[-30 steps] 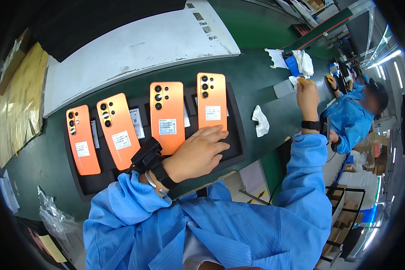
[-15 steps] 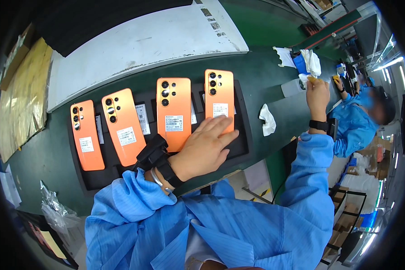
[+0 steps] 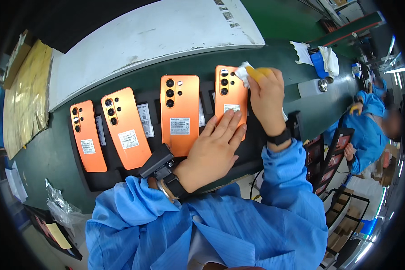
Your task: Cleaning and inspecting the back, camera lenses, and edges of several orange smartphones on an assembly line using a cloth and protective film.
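Glossy orange rectangular phone, back up: 1 o'clock of centre, over black rectangular tray | left hand: laid flat over phone's 6 o'clock end, gripping nothing | right hand: pinching crumpled white cloth at phone's 1 o'clock corner | three similar phones: toward 9 o'clock | dark-green worktop beneath

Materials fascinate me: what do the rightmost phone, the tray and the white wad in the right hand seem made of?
Phone: smooth orange back with a soft sheen; perhaps coated glass or plastic. Tray: dull black, possibly plastic or foam. Wad: white and crumpled; likely tissue or cloth, too blurred to say.
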Demonstrator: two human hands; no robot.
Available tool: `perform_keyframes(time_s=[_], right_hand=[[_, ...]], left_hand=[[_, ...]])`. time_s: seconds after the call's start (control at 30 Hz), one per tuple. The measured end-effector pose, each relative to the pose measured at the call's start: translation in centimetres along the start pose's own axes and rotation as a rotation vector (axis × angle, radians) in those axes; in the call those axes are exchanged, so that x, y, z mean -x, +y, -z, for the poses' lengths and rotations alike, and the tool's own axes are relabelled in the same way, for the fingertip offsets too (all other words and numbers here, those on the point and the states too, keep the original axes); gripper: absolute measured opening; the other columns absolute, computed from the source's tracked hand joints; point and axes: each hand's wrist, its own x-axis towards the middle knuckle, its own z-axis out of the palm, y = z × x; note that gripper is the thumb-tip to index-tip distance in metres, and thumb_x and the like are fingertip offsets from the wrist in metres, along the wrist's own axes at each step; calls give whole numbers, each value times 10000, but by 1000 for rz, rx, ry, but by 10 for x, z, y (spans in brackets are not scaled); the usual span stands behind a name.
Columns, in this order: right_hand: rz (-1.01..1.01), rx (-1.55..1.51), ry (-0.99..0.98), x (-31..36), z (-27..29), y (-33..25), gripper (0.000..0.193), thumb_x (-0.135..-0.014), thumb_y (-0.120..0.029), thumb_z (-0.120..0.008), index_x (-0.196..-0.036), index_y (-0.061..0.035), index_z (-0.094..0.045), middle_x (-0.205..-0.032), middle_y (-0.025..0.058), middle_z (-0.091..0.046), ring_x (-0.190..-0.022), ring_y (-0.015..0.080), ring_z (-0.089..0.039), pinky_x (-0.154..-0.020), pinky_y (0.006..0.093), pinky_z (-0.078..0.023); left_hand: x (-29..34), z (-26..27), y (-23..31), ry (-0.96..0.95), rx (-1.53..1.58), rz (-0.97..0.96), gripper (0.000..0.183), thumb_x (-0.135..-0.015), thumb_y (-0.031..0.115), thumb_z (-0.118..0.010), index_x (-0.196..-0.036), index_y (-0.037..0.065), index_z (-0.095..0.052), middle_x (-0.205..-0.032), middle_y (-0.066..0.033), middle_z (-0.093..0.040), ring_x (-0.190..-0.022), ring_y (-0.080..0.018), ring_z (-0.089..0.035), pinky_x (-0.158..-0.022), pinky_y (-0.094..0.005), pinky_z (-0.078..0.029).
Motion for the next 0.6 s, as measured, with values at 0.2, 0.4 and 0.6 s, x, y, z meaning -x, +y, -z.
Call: perform_keyframes(time_s=[0.2, 0.4, 0.6], right_hand=[[87, 42, 11, -5, -5, 1, 200, -808, -89, -695, -995, -50, -756, -964, 85, -667, -1009, 319, -583, -907, 452, -441], [70, 139, -80, 20, 5, -15, 250, -748, -65, -652, -977, -28, -746, -1001, 98, -654, -1016, 321, -592, -991, 517, -425], [58, 78, -121, -9, -4, -1, 327, -709, -14, -669, -1027, -35, -741, -992, 89, -635, -997, 309, -591, -989, 537, -424]], left_hand=[[-1, 1, 3, -58, -20, 1, 772, -790, 301, -763, -1462, 38, -489, -1588, -193, -351, -1481, -333, -319, -1183, -480, -288], [-2, -1, -2, -36, -9, 24, 773, -774, 288, -757, -1461, 46, -498, -1586, -185, -368, -1477, -321, -336, -1190, -486, -263], [-2, 4, -4, -94, -35, 19, 777, -769, 303, -749, -1469, 74, -501, -1601, -141, -368, -1496, -295, -314, -1203, -476, -231]])
